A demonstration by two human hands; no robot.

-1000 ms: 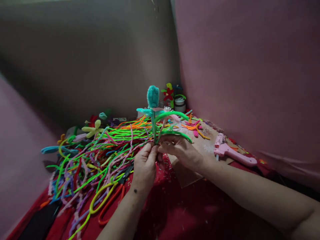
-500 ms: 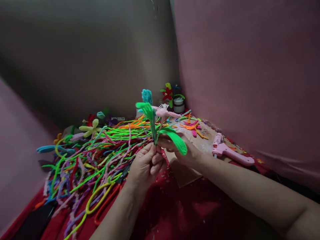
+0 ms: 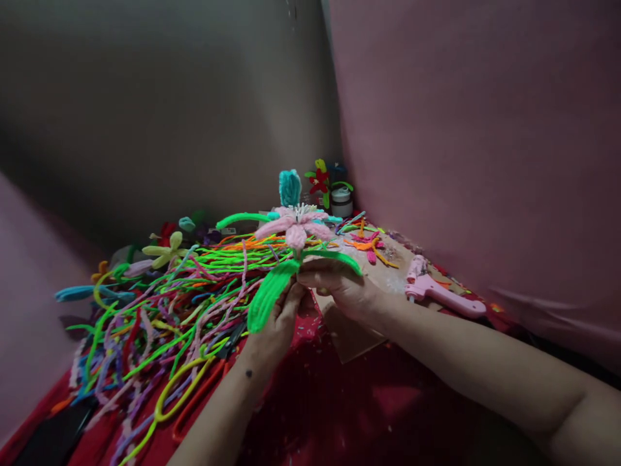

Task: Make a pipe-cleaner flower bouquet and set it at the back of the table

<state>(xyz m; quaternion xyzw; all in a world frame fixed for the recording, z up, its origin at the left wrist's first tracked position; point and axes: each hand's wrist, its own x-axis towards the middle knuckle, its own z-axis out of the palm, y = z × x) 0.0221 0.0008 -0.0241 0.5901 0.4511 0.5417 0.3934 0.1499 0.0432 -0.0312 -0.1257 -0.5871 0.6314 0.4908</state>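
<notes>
In the head view, a pipe-cleaner flower (image 3: pixel 295 234) stands upright, with fuzzy pink petals and white stamens facing me. Behind and above it rises a teal bud (image 3: pixel 290 188) on the same bunch. Long green leaves (image 3: pixel 269 294) arch out to both sides, one drooping over my left hand (image 3: pixel 280 330). That hand is closed around the base of the stems, its fingertips partly hidden by the leaf. My right hand (image 3: pixel 342 285) has its fingers pressed against the stem from the right, beneath the right leaf.
Loose pipe cleaners (image 3: pixel 194 304) heap up on the left. Scissors (image 3: pixel 198 395) with red handles lie beside a black phone-like object (image 3: pixel 61 430). On the right, a pink glue gun (image 3: pixel 444 291) rests by cardboard (image 3: pixel 354 336). Finished flowers (image 3: pixel 319 181) stand at the back near a white container (image 3: pixel 342 202).
The bunch has been turned between my hands. The pink flower now faces me in front of the teal bud, and a green leaf has swung over to the left. The view has shifted slightly.
</notes>
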